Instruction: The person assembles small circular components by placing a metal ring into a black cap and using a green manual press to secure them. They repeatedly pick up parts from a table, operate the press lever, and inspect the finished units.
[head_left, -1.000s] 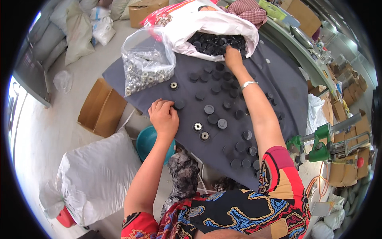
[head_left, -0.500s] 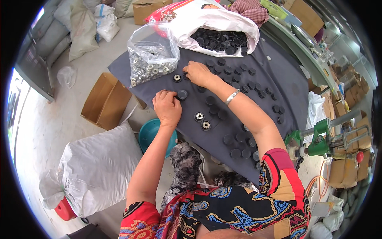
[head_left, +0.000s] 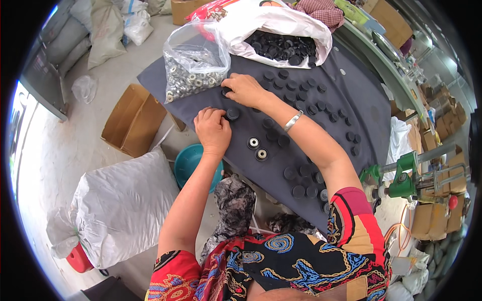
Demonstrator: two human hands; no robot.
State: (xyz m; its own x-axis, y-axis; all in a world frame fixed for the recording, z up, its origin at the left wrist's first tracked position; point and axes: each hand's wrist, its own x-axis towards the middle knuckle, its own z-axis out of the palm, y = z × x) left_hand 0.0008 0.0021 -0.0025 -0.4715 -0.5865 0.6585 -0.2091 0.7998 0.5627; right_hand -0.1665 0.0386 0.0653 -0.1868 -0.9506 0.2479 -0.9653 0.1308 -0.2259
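Note:
My left hand is at the table's left edge, its fingers curled and closed against the side of a black round cap. Farther up, my right hand reaches across with its fingertips pinched on another dark round cap, mostly hidden under them. To the right of my left hand lie two black caps with metal bearings in them, a far one and a near one. Several plain black caps are spread over the dark cloth, some partly hidden by my right forearm.
A clear plastic bag of metal bearings stands beyond my hands. Next to it a white sack spills open on black caps. Left of the table are a cardboard box, a teal basin and a full white sack. A green metal device stands right.
My right hand has shifted left and closed over the spot where a cap with a bearing lay in sight. My left hand stays by its cap. The whole view has shifted slightly.

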